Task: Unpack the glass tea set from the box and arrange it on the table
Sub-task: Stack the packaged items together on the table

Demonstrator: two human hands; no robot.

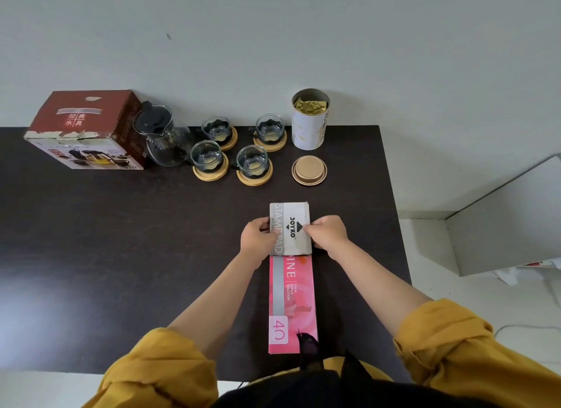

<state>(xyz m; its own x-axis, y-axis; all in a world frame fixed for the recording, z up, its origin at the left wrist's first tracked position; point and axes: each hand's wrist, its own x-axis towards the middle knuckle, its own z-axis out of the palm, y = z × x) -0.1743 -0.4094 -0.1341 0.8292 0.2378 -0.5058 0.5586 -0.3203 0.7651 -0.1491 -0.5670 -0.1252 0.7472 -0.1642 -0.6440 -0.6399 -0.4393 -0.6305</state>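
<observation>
Left hand point(257, 237): fingers curled on left edge of stamp pad box point(292, 228) | Right hand point(329, 232): pinches its right edge | Stamp pad box: flat on table point(121, 240), touching pink box point(292, 304) | Rear: teapot point(162, 136) beside red box point(88, 128); four glass cups point(238, 148) on coasters; open canister point(309, 119), lid point(309, 170) in front.

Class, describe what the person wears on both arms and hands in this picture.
Both arms wear loose mustard-yellow sleeves, the left sleeve and right sleeve, pushed up so the forearms are bare. The left hand and right hand are bare: no gloves, rings or watch show.
</observation>
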